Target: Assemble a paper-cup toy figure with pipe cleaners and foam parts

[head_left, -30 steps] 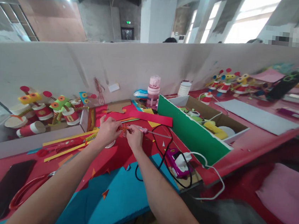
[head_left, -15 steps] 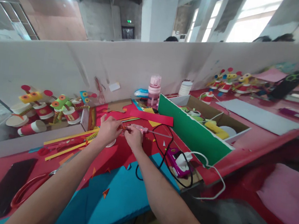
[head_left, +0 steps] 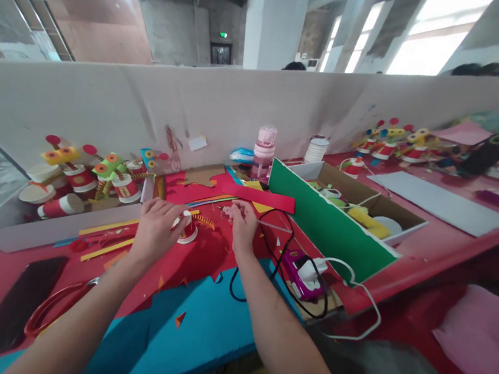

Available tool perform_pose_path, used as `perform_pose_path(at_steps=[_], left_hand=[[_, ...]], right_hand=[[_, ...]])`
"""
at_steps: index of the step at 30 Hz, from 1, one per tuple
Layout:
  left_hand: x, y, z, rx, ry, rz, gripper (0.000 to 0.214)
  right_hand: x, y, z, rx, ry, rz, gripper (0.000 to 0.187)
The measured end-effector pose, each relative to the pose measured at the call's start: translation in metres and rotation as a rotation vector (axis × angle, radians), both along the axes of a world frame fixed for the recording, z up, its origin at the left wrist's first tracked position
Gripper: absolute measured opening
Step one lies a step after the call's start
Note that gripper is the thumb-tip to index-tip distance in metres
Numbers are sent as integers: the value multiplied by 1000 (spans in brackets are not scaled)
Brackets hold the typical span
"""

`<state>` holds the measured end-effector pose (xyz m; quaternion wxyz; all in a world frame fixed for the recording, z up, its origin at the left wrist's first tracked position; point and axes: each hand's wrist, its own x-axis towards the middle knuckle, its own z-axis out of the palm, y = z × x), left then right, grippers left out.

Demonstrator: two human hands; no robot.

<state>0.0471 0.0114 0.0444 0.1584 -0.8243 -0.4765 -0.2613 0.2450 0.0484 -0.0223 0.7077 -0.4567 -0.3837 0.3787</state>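
Note:
My left hand (head_left: 158, 225) is closed on the upper part of a small red paper cup (head_left: 189, 232) with a white rim, just over the red sheet. From the cup's right side sticks out a folded orange paper spring (head_left: 205, 221). To the right, my right hand (head_left: 243, 225) has its fingers closed round a pink glue gun (head_left: 228, 210); a clear glue stick (head_left: 274, 226) trails behind it. My fingers hide part of the gun. Thin coloured paper strips (head_left: 212, 200) lie just beyond both hands.
A tray of finished cup figures (head_left: 116, 182) stands at left, near a dark phone (head_left: 14, 305) and red-handled scissors (head_left: 54, 306). At right are a green-sided box (head_left: 330, 225), a purple power strip (head_left: 300, 275) and black cable loops (head_left: 233, 283). Behind stands a pink bottle (head_left: 264, 153).
My hands have moved apart from an orange paper piece they held together. The left now holds the cup, while the right has taken hold of the glue gun. The view has shifted slightly.

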Motion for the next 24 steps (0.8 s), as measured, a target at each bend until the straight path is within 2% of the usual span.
perform_pose_path(at_steps=[2,7,10,13,17,24], left_hand=[[-12,-12,-13,-12,-33,-21,25],[-27,-25,-57,-24,-82,-69,22],[-28,-26,-71,-43,-83,-124,21],[-28,-25,-74,-70,-104,-147,21],[-29,-27,-71,-139,-162,-131,23],[-34,-24,-80,-303,-392,-79,25]], right_hand=[[-4,-4,4,29,69,6,23],[-15,-15,9,-1,288,339,20],[-16,-21,11,33,388,451,13],[-19,-27,12,59,404,613,10],[-31,-36,11,-11,322,806,3],[-52,-42,0,-148,322,894,12]])
